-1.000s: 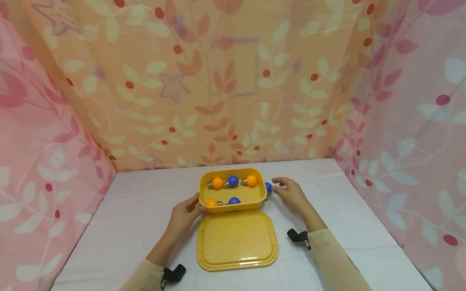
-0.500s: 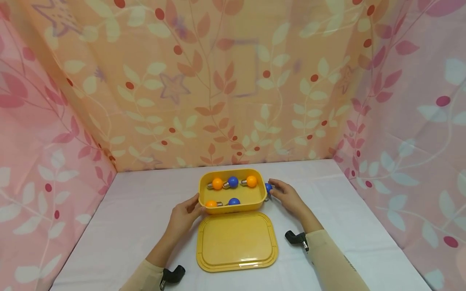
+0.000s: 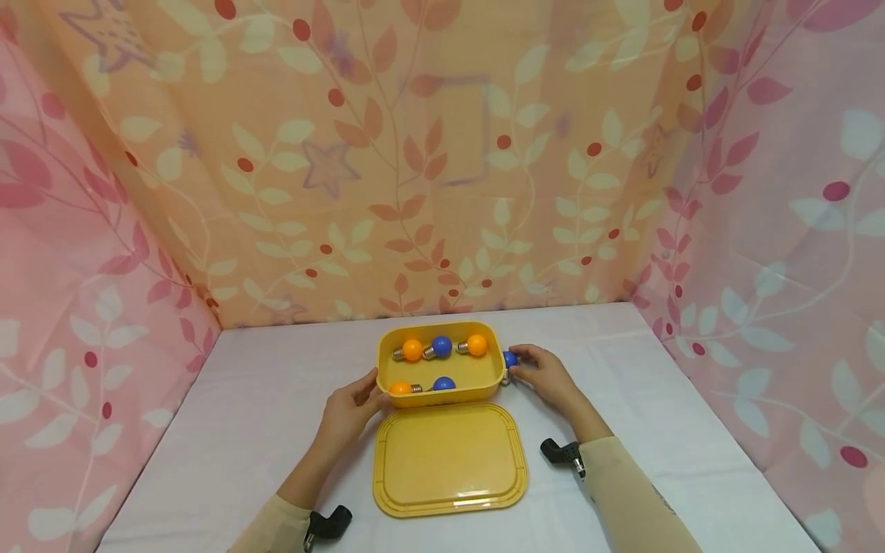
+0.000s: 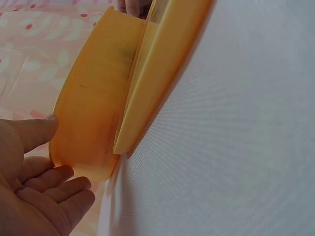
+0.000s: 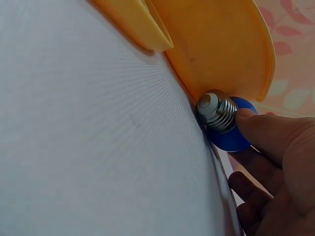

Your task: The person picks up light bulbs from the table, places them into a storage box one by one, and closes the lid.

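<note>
Right hand (image 3: 549, 376) reached a bulb (image 5: 228, 136) whose threads (image 5: 225, 115) only wrist view resolves.

Upper frame: orange cloth backdrop (image 3: 442, 219) patterned in cream leaves, red dots. Both sides: pink leaf-patterned cloth walls (image 3: 69, 307). Centre: yellow rectangular plastic box (image 3: 477, 372), round orange bulbs (image 3: 478, 345), blue bulbs (image 3: 442, 346), silver screw bases (image 5: 216, 112). Below: yellow lid (image 3: 451, 459), white counter (image 3: 263, 392).

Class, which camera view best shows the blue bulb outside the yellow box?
The right wrist view: the blue bulb appears large, its screw base plain. The head view shows it small, partly hidden by the right hand; the left wrist view doesn't show it.
</note>
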A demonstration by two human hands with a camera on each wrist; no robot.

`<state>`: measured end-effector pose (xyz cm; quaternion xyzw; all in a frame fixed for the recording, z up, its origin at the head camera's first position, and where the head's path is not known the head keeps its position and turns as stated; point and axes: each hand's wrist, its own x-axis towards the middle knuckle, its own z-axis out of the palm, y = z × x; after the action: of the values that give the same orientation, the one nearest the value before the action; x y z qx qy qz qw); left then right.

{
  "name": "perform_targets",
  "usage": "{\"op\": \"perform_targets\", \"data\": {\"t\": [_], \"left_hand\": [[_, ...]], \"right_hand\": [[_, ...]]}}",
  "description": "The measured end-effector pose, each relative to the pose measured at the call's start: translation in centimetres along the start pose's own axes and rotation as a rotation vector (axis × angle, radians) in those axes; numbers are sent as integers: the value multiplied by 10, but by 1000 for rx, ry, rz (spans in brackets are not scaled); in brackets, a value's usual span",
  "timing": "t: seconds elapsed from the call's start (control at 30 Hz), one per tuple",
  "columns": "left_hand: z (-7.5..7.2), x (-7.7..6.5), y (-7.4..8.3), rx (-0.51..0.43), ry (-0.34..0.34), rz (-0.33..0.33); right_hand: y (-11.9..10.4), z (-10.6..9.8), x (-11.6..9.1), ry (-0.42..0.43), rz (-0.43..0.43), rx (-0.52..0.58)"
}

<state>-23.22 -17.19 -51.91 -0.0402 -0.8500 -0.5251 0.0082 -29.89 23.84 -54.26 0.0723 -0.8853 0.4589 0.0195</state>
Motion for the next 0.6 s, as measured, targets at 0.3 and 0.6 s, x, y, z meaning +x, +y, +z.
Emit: {"op": "perform_targets", "data": {"t": [0.3, 0.6], "left_hand": [[1, 0, 1, -1, 0, -27], [0, 0, -1, -2, -8, -15]], "right_hand": [[-5, -5, -2, 15, 31, 23], [-7, -14, -4, 33, 64, 39]]}}
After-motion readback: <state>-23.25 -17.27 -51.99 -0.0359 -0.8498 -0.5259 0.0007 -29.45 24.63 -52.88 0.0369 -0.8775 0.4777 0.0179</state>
